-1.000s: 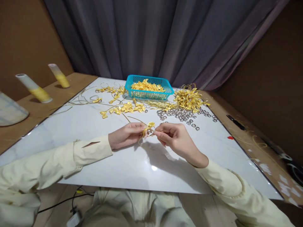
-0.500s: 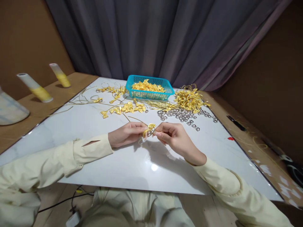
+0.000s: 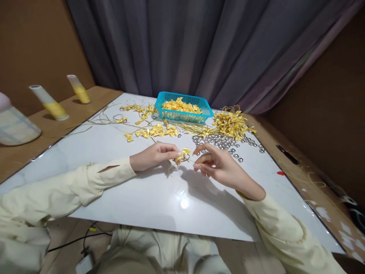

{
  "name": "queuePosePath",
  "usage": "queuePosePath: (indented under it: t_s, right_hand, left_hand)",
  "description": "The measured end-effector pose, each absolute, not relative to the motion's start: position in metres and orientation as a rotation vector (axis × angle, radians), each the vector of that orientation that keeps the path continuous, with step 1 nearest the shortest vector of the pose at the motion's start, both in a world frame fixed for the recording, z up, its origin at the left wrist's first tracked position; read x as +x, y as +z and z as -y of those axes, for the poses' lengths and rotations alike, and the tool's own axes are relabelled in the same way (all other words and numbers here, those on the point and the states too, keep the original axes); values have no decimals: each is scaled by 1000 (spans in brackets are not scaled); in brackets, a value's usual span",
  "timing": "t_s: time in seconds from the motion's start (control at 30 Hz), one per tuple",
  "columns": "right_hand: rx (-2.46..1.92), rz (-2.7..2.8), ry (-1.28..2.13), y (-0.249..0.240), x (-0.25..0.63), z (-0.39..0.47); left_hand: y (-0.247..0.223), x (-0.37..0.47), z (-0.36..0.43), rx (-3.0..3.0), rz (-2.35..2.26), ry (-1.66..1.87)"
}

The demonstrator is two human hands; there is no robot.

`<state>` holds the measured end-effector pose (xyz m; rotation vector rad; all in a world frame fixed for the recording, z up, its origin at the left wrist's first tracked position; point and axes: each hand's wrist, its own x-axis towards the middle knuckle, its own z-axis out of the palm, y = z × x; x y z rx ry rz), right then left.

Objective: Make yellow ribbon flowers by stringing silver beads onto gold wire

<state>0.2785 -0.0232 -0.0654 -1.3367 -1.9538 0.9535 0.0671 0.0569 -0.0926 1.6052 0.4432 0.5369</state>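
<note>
Between thumb and fingers, my left hand (image 3: 156,156) pinches a yellow bow (image 3: 186,151) with a small looped gold cord. Just to its right, my right hand (image 3: 218,163) has its thumb and index finger spread apart. A thin cord end points from the bow toward the right thumb; whether they touch is too small to tell. Beyond the hands lie loose yellow bows (image 3: 159,130), silver rings (image 3: 225,141) and a bundle of gold cords (image 3: 188,128).
A blue basket (image 3: 185,117) full of yellow bows stands at the back, with a pile of corded bows (image 3: 231,123) to its right. Two yellow spools (image 3: 55,109) are at the left. A black pen-like tool (image 3: 288,154) lies at the right.
My right hand has moved right, away from the bow, and its thumb and index finger have opened. The left hand still holds the bow. The view has shifted slightly.
</note>
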Motion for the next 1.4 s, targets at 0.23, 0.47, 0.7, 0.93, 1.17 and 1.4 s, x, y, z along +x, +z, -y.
queuePosePath:
  t_s: [0.23,0.47,0.7,0.93,1.17,1.4]
  right_hand:
    - [-1375,1937,1023,-54,297,23]
    - [-1158,2175,504,-67,271,28]
    - [-1125,2141,485,-70,265,31]
    - [-1106,2142,376,-69,264,32]
    - [-1038,2128,246,-70,262,34]
    - [-966,2137,125,-75,261,35]
  left_hand:
    - [-93,69,-55,1593,-439,398]
    - [-93,68,-56,1645,-322,276]
    - [-94,68,-57,1656,-292,258]
    - [-93,68,-58,1656,-299,267]
    - [-92,68,-58,1651,-293,265]
    - [-92,68,-56,1608,-342,261]
